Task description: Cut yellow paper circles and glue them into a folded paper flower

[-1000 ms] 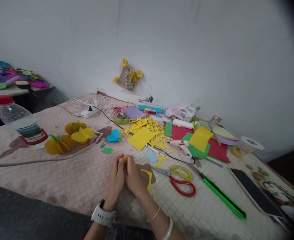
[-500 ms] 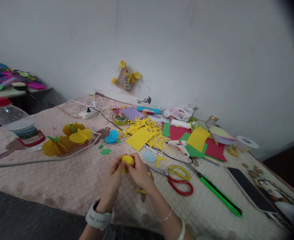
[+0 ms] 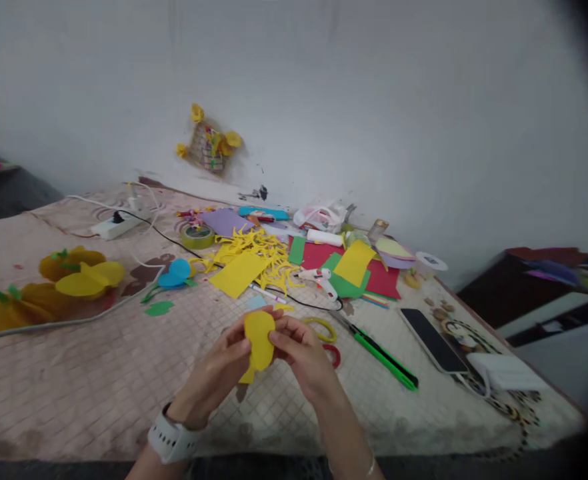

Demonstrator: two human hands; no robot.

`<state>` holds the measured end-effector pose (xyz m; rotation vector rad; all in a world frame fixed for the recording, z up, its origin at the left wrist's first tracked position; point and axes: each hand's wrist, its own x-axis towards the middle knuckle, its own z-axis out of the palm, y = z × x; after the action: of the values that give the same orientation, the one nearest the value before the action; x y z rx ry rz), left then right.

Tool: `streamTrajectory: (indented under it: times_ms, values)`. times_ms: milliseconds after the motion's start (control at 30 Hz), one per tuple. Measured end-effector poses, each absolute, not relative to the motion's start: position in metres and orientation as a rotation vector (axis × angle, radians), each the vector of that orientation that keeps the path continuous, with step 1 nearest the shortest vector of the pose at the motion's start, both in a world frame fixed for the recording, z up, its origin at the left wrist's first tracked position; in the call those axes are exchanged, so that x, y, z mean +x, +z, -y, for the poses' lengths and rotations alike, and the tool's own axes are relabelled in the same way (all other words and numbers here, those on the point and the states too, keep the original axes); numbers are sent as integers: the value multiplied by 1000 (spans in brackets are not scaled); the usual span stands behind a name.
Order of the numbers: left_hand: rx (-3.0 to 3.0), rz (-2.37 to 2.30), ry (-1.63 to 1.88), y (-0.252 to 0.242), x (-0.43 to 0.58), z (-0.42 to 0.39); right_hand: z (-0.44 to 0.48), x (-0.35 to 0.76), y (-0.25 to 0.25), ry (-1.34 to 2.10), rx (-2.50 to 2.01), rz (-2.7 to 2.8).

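Head view: the left hand (image 3: 214, 373) and right hand (image 3: 301, 353), fingers partly curled, pinch a yellow foam oval (image 3: 259, 340) between them, with another yellow edge showing beneath it. A white watch (image 3: 171, 440) circles the left wrist, with no readable writing. The right hand partly hides scissors (image 3: 319, 328) with yellow and red loops. Farther right lie a green utility knife (image 3: 384, 360) and a dark phone (image 3: 431, 340). The far white disc (image 3: 431, 261) has a label too blurred to read.
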<state>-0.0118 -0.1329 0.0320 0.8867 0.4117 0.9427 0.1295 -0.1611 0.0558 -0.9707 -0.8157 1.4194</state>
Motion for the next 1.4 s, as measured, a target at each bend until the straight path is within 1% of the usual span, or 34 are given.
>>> streamTrajectory:
  times_ms: [233,367,500,567,700,733,800,867,967,1133,1233,1400]
  values:
    - [1025,-259,830,38,13,133,182,145,57,1424,-898,699]
    - [1097,-308,842,44,24,132,184,147,48,1375,-848,635]
    - [1127,-418,880,43,33,137,184,151,38,1231,-954,786]
    - [1117,-483,929,39,38,141,186,155,34,1095,-1073,921]
    - [1052,-644,1071,29,48,148,194,163,30,563,-1359,1152]
    - [1037,-683,1097,27,50,149,196,164,30,463,-1370,1226]
    - [1025,-748,1122,23,54,151,200,165,30,380,-1338,1382]
    - [1031,-783,1128,20,58,154,200,165,29,430,-1321,1429]
    - [1037,-803,1159,15,63,162,195,167,19,609,-1346,1294]
    - [979,-914,1315,7,68,171,192,168,-6,780,-1355,1217]
    - [957,-968,1337,-2,72,170,196,162,-18,793,-1399,1242]
    - [995,-1063,1333,-18,76,168,202,148,-28,685,-1472,1279]
